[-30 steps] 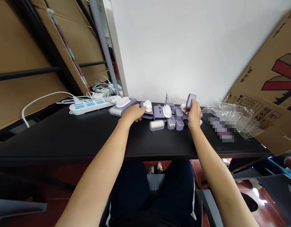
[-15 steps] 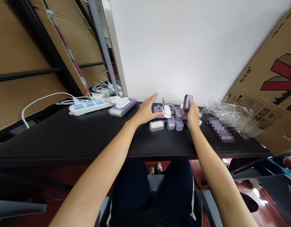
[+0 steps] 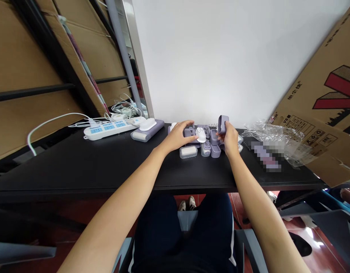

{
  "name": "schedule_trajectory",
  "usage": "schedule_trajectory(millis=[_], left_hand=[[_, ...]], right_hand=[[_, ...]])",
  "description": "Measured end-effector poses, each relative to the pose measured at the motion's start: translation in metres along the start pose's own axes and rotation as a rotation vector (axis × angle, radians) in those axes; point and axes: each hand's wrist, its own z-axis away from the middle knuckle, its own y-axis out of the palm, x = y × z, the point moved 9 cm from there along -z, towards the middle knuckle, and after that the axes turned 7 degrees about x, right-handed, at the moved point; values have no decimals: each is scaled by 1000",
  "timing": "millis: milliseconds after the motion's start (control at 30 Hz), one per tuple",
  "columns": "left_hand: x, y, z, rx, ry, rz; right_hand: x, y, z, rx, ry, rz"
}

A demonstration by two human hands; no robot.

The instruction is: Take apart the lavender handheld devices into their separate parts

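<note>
On the black table, my right hand (image 3: 231, 139) grips a purple hollow sleeve (image 3: 222, 124) with rounded corners, held upright above several purple parts. My left hand (image 3: 176, 137) is over the left side of this group, thumb and fingers apart around a purple part (image 3: 189, 132). Beside its thumb lies a white oval piece (image 3: 201, 135). In front are a clear-edged case with a white top (image 3: 188, 151) and small purple open boxes (image 3: 215, 151). Thin coiled springs (image 3: 213, 125) show behind the parts. What the left fingertips touch is partly hidden.
To the left are a white power strip (image 3: 111, 127) with tangled cables and a purple case (image 3: 148, 132) bearing a white oval piece. Clear plastic wrap (image 3: 280, 138) and a large cardboard box (image 3: 314, 94) are at right. A white wall (image 3: 220, 57) rises behind.
My left fingers have come down and curled in over the purple parts. My right hand has shifted slightly left and turned the purple sleeve a little.
</note>
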Motion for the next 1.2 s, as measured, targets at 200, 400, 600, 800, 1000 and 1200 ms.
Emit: schedule_trajectory(millis=[200, 400, 600, 800, 1000, 1200], left_hand=[[5, -3, -4, -30, -8, 174], [18, -14, -5, -119, -101, 505], [29, -16, -4, -156, -203, 606], [39, -16, -3, -195, -308, 713], [41, -10, 0, -126, -393, 749], [41, -18, -2, -190, -300, 607]], right_hand=[[0, 1, 0, 14, 5, -17], [5, 12, 1, 122, -48, 5], [18, 14, 2, 154, -252, 78], [22, 22, 7, 227, -375, 154], [29, 26, 12, 232, -463, 334], [30, 14, 10, 104, -463, 373]])
